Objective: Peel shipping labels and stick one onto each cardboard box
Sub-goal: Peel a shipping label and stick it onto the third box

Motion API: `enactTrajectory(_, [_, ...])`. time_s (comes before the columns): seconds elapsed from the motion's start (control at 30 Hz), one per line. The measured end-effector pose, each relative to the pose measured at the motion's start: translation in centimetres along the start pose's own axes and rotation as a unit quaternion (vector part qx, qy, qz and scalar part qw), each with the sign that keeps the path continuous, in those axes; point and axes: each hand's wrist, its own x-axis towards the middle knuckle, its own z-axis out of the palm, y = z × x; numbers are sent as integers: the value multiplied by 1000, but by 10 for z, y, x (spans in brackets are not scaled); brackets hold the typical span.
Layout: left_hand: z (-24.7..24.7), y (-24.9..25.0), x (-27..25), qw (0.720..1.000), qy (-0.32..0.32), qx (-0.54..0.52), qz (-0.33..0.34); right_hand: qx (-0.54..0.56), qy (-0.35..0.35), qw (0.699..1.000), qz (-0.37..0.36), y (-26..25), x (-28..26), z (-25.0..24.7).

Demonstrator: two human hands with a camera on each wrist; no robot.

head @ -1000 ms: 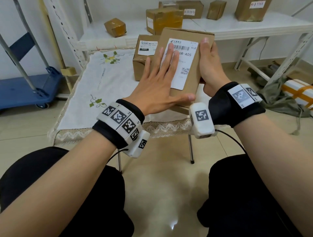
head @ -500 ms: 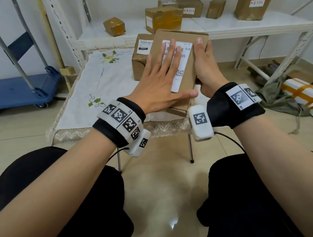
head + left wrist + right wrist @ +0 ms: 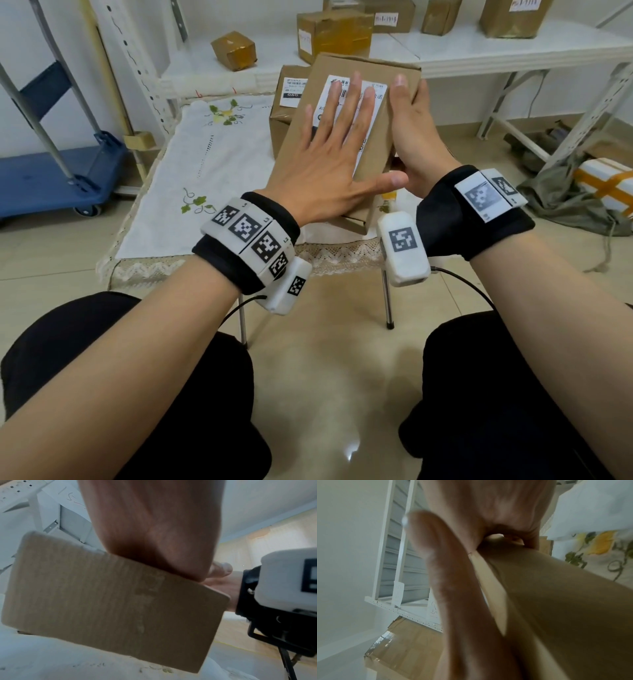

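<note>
A brown cardboard box is held tilted above the near edge of the small table. A white shipping label lies on its top face. My left hand lies flat on that label, fingers straight and spread, covering most of it. My right hand grips the box's right side, thumb along the top edge and fingers underneath. The left wrist view shows the box's end face under my palm. From the right wrist, my thumb presses along the box.
A second box with its own label stands behind on the white embroidered tablecloth. Several more boxes sit on the white shelf beyond. A blue cart is at the left, a bundle on the floor at the right.
My left hand has slid up over the label toward the box's far edge, covering more of it. My right hand keeps its grip on the box's right side.
</note>
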Motion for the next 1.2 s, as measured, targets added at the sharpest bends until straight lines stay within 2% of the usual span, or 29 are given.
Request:
enactTrajectory(0.37, [1, 0, -4, 999, -24, -19, 20, 16, 37, 999, 23, 5, 16, -7])
enactTrajectory(0.43, [-12, -10, -2, 1000, -1, -10, -20, 17, 36, 999, 24, -3, 8, -8])
enactTrajectory(0.5, [-28, -25, -3, 995, 31, -35, -92, 28, 8, 1000, 9, -4, 7, -12])
enactTrajectory(0.57, [-41, -41, -4, 970, 26, -157, -182, 36, -20, 999, -5, -7, 3, -13])
enactTrajectory(0.6, [-44, -48, -7, 943, 3, -255, -216, 40, -31, 999, -7, -6, 3, -12])
enactTrajectory(0.67, [-45, -55, -9, 883, -42, -403, -236, 46, -49, 998, -2, -5, 5, -8])
enactTrajectory(0.73, [-44, -56, -9, 851, -49, -458, -253, 57, -62, 996, -3, -4, 6, -4])
enactTrajectory(0.87, [-41, -53, -8, 807, -15, -517, -285, 51, -62, 997, -12, -8, 6, -1])
enactTrajectory(0.97, [-38, -52, -7, 789, 8, -533, -306, -31, -76, 996, -42, -17, 0, 0])
enactTrajectory(1.07, [-33, -50, -4, 788, 42, -529, -312, -176, -74, 975, -111, -24, -11, -1])
enactTrajectory(1.2, [-26, -47, 1, 801, 71, -509, -307, -378, -65, 893, -235, -19, -18, 7])
